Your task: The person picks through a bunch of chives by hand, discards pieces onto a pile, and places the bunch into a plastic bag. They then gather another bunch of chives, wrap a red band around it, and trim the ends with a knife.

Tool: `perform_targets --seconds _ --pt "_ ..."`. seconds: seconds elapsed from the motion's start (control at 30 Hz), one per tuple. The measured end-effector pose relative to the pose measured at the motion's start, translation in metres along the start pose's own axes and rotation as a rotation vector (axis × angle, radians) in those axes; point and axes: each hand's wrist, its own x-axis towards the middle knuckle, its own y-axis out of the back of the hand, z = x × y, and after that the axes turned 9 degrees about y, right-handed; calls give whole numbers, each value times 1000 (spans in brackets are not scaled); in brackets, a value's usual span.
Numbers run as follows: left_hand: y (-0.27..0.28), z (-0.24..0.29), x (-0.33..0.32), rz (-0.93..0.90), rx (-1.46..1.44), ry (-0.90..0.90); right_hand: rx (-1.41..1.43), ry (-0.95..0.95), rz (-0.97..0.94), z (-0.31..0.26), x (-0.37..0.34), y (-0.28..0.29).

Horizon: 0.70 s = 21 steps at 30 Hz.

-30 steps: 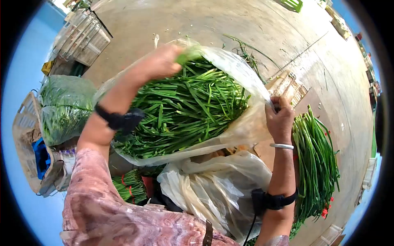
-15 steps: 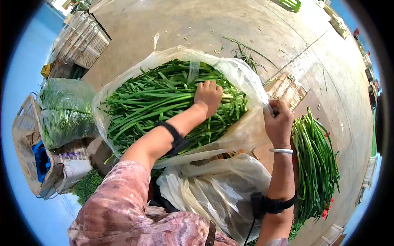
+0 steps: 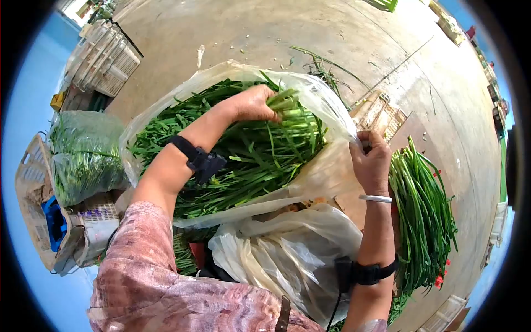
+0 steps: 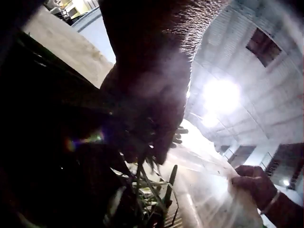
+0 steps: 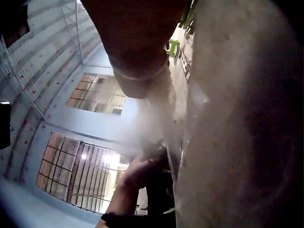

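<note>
A large clear plastic bag [image 3: 343,166] lies wide open in front of me, filled with long leafy greens [image 3: 243,160]. Over its far side, my left hand [image 3: 251,104] grips a bunch of greens [image 3: 285,102] by the pale stem ends, which stick out to the right of the fingers. My right hand [image 3: 371,160], with a bangle at the wrist, pinches the bag's right edge between thumb and fingers. The left wrist view has the left hand [image 4: 147,114] in dark shadow, and beyond it the right hand [image 4: 254,183] holding the plastic up.
Another bundle of greens [image 3: 417,216] lies to the right. A crumpled plastic sheet [image 3: 287,254] sits close to my body. At left are a filled bag [image 3: 86,157] and a crate [image 3: 36,182] with a blue item. Stacked crates [image 3: 108,61] stand farther back.
My left hand swept from the bag's far side to its middle, then back up and left, with the stem ends now raised in it. The right hand kept its hold on the bag edge.
</note>
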Motion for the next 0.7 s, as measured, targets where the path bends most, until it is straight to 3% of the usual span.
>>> perform_targets --seconds 0.03,0.13,0.2,0.23,0.27,0.37,0.4,0.43,0.47,0.53,0.6,0.7 --pt "-2 1 -2 122 -139 -111 6 24 -3 3 -1 0" --pt "18 -3 -14 273 -338 -153 40 -20 -26 0 -2 4" --pt "37 -3 -36 336 -358 -86 44 -10 -26 2 0 3" --pt "41 -10 -38 354 -298 -305 44 -15 -24 3 1 1" --pt "37 -7 -38 350 -297 -302 35 15 12 5 3 -3" --pt "2 18 -24 328 196 -252 18 26 64 0 9 -15" --pt "-22 4 6 414 406 -319 4 11 81 -3 11 -19" --pt "-52 -8 50 384 492 -202 24 16 103 -7 11 -21" --pt "-53 13 50 189 346 6 38 29 105 -2 12 -23" --pt "-78 -2 70 441 332 -201 92 -4 78 1 10 -20" --pt "-95 9 68 231 221 -63 76 -14 69 0 9 -16" --pt "-138 8 41 481 614 -334 55 5 66 -2 11 -14"
